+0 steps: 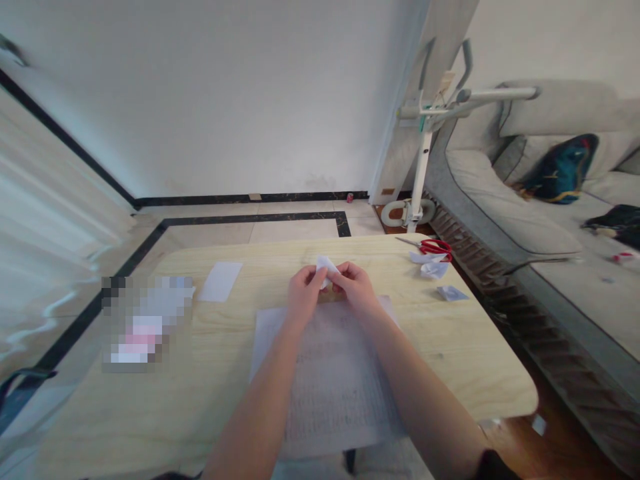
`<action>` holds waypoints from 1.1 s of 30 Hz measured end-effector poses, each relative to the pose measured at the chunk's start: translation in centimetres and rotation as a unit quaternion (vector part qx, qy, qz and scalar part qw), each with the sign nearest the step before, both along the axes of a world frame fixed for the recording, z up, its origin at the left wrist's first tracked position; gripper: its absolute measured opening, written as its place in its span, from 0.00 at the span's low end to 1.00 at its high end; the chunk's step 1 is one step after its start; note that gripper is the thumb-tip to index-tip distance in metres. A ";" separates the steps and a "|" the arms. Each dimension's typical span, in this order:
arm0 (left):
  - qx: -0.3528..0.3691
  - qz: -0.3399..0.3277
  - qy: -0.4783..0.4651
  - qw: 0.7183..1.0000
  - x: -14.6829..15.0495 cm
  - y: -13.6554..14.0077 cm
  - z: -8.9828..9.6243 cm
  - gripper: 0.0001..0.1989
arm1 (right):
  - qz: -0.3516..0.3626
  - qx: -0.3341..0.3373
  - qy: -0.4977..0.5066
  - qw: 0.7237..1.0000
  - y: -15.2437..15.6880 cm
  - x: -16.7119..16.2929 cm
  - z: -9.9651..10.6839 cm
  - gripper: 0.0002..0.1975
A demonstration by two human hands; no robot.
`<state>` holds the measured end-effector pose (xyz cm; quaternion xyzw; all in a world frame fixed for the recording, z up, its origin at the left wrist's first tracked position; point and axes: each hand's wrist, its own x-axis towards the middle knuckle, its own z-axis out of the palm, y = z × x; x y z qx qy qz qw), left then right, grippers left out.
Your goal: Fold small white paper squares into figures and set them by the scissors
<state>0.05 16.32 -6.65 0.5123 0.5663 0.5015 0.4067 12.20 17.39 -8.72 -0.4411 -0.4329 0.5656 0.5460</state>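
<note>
A small folded piece of white paper [325, 264] is pinched between both my hands, just above the table. My left hand [304, 288] grips its left side with thumb and fingers. On its right side, my right hand [354, 285] holds it the same way, the two thumbs close together. Beneath my forearms lies a large printed sheet [340, 373], flat on the pale wooden table [215, 373]. The fingertips hide part of the folded paper, so its exact shape is unclear.
Left of my hands lies a blank white sheet [221, 281]; beyond it is a blurred-out patch [145, 320]. Red-handled scissors [435, 249] rest at the far right beside folded paper pieces [434, 268] and another folded piece [452, 293]. A grey sofa [530, 233] stands to the right.
</note>
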 end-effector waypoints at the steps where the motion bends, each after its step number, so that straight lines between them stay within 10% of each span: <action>1: 0.003 0.004 0.009 1.000 0.0 0.0 -0.1 0.12 | -0.003 0.000 -0.003 1.000 0.0 0.0 0.0 0.13; 33: -0.028 0.024 -0.054 0.998 -0.3 0.5 -0.8 0.14 | 0.023 0.033 -0.038 0.998 -0.2 -0.3 0.4 0.13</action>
